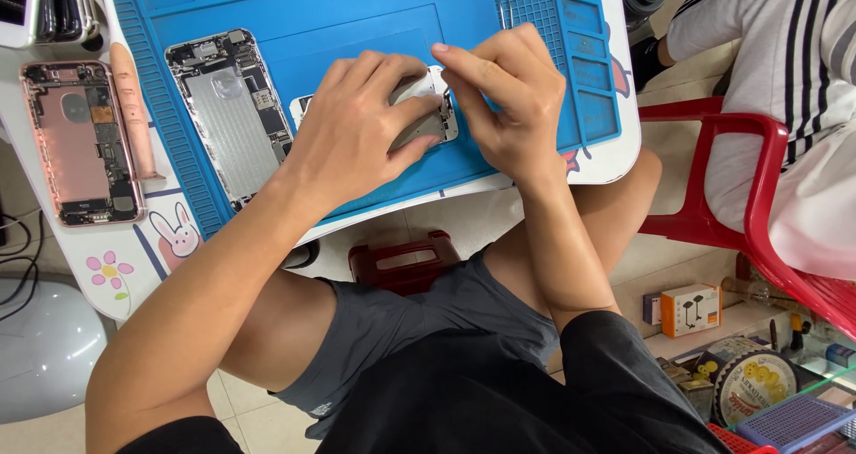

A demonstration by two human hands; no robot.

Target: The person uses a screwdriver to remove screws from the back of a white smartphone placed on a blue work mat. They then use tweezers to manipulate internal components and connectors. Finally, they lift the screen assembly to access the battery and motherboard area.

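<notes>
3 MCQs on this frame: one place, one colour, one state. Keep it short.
1. Where does the opened phone with the silver plate lie?
A. on the blue mat
B. on the red chair
C. on the floor

2. What colour is the opened phone off the mat's left edge?
A. black
B. rose gold
C. green

3. What are the left hand and right hand doing?
A. resting apart
B. both on one small phone part
C. holding a cup

A: it sits inside the mat's border.
B: its frame is pinkish.
B: both hands' fingers meet on the part.
</notes>
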